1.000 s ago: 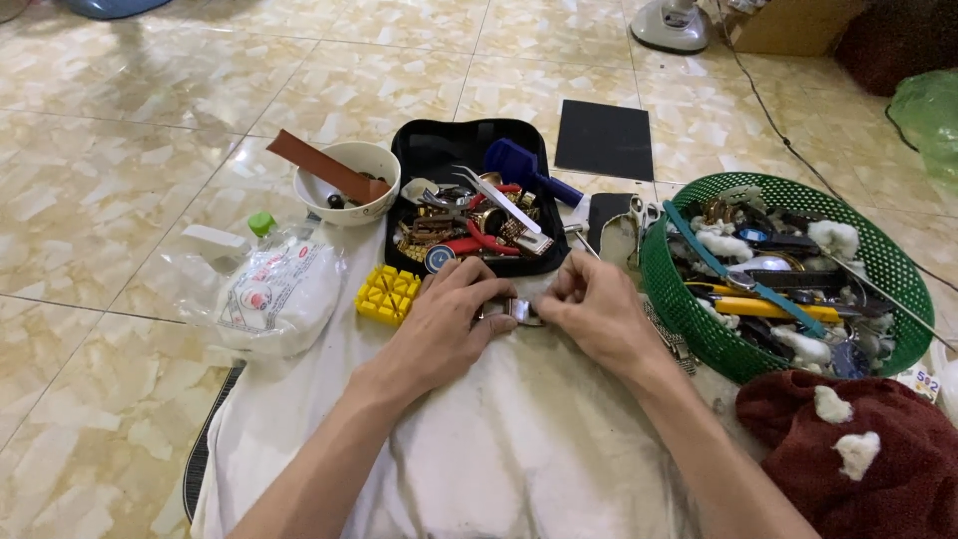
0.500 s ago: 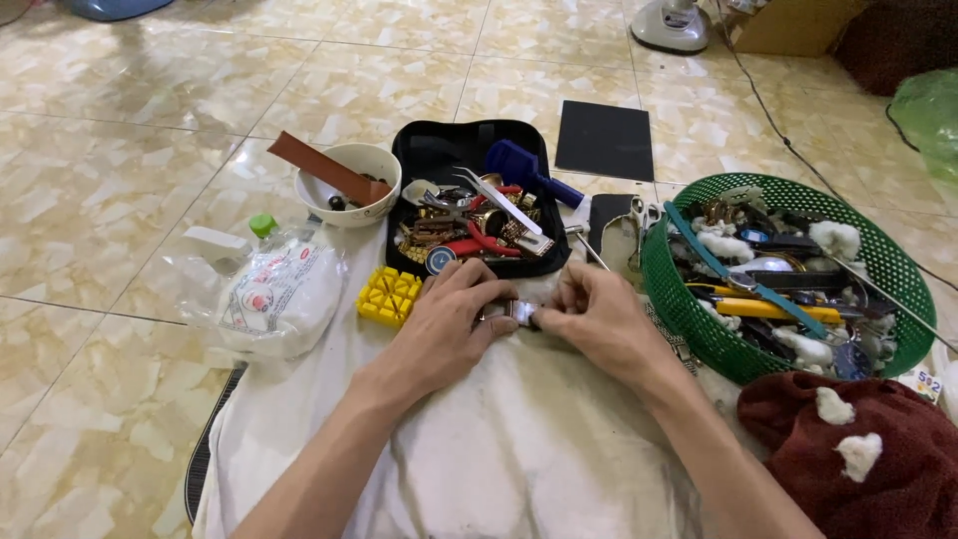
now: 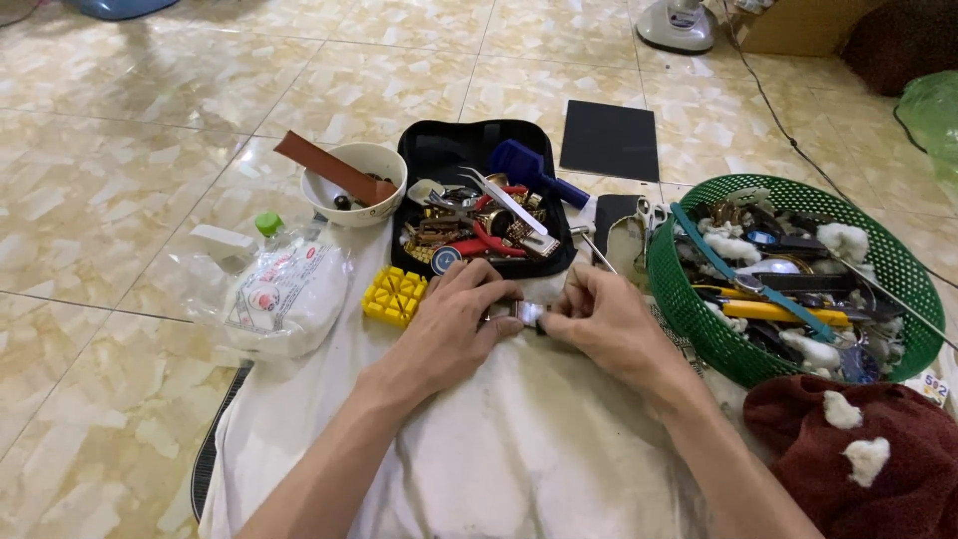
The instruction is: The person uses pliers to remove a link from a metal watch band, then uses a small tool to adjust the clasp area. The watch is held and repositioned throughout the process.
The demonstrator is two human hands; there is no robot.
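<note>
My left hand (image 3: 454, 324) and my right hand (image 3: 599, 319) meet over a white cloth (image 3: 519, 449), both pinching a small shiny metal piece (image 3: 526, 312) between the fingertips. Most of the piece is hidden by my fingers, so I cannot tell what it is. Just beyond my hands lies an open black tool case (image 3: 424, 160) full of pliers, tweezers and small metal parts. A yellow plastic holder block (image 3: 393, 295) rests beside my left hand.
A green mesh basket (image 3: 689, 299) of tools and cotton bits stands at the right. A white bowl (image 3: 329, 200) with a brown strap, a plastic bag (image 3: 284, 294), a black pad (image 3: 611, 140) and a maroon towel (image 3: 878, 459) lie around on the tiled floor.
Both hands have stayed in place over the cloth; the fingers shifted slightly around the small metal piece.
</note>
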